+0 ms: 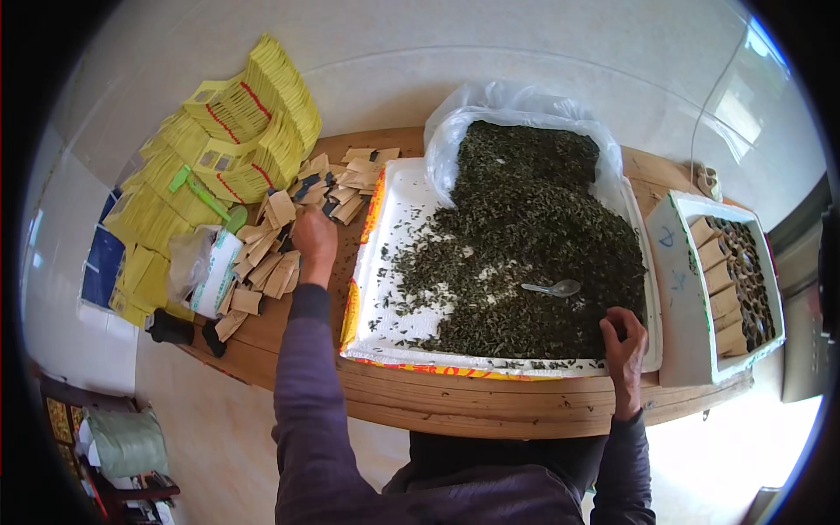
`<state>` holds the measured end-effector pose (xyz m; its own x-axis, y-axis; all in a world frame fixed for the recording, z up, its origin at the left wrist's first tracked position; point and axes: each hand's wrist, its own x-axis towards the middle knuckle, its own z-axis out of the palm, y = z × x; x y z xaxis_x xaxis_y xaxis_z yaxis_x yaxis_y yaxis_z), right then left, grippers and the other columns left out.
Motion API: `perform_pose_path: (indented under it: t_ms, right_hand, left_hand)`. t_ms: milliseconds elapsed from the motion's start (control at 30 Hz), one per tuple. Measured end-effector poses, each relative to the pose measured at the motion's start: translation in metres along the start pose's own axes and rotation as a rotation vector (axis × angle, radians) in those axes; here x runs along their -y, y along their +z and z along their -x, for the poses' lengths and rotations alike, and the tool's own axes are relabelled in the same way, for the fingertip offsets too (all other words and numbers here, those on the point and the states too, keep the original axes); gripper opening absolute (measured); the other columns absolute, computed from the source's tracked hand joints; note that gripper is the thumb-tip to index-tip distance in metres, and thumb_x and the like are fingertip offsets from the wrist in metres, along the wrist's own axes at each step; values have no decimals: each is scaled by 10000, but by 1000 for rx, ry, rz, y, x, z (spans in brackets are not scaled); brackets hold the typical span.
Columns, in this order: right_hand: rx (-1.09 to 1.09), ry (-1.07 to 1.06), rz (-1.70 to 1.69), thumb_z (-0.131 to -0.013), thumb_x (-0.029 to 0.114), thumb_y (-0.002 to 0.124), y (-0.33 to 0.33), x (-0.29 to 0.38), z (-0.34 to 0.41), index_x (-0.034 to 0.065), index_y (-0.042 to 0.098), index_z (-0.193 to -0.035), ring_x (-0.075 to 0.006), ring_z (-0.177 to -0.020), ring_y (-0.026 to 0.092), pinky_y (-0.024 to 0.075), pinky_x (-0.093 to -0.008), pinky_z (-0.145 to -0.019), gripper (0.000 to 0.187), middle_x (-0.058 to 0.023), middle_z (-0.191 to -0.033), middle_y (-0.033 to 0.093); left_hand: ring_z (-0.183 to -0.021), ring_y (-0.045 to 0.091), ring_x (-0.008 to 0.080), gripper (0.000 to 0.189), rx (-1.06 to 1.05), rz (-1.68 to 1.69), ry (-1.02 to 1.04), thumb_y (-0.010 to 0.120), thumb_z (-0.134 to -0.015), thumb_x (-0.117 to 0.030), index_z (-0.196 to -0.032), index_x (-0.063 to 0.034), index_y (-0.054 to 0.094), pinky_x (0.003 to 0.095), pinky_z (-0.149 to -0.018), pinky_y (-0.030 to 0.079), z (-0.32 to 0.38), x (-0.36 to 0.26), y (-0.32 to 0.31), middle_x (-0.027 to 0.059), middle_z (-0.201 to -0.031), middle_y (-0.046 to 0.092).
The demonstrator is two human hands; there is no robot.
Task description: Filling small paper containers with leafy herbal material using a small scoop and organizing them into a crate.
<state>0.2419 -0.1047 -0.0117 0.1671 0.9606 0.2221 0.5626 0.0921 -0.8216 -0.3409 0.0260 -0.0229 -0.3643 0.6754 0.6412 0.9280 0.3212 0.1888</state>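
Observation:
My left hand (315,240) reaches into a loose pile of small kraft-paper packets (264,270) left of the tray. Its fingertips are hidden, so I cannot tell whether it grips one. Dark dried leaves (531,230), which look like tea, spread over a white foam tray (401,187) edged with yellow and red tape. They spill from the mouth of a clear plastic bag (443,147) at the tray's back. On the leaves rests a translucent spoon (552,288). My right hand (627,341) hovers by the tray's front right corner, fingers loosely curled, with nothing visible in it.
Right of the tray stands a white foam box (682,295) holding upright kraft packets (724,298). Stacked yellow paper packaging (216,151) leans at the back left, with a green plastic tool (200,190) on it. A black object (169,327) sits at the wooden table's (472,407) left edge.

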Motion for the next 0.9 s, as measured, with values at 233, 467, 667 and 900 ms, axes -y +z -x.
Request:
perform_pose_path:
  t_ms: [233,467,667,900]
  right_hand:
    - [-10,-93,-146,-872,38,772,-8,-7,4,-2,693,-1145,-82,-758,614,509,-254,-704,287,-27,-863,694]
    - [138,-313,-33,-773,210,883,-32,26,-8,42,583,-1406,-278,-1276,597,484,-405,-1035,720,-119,-1399,607]
    - [532,-248,-110,-748,269,902,-48,36,-20,58,519,-1498,-322,-1387,551,434,-441,-1141,868,-142,-1459,606]
    - [672,-57,-274,-746,166,891,-36,26,-23,6,560,-1455,-280,-1293,623,463,-380,-1110,799,-171,-1382,652]
  left_hand:
    - [-701,604,82,103,184,1046,65,635,-1013,-77,-1049,-10,703,242,-626,477,48,-140,-109,12,-837,671]
    - [-893,701,247,177,564,1247,675,651,-908,134,-1028,6,673,326,-778,556,113,-265,-159,113,-1035,687]
    - [-918,708,261,178,728,1283,749,694,-904,106,-1019,-30,701,329,-779,565,129,-309,-140,97,-1064,675]
    - [-883,713,277,145,765,1356,747,737,-890,56,-995,-43,724,347,-743,567,140,-323,-137,87,-1051,682]
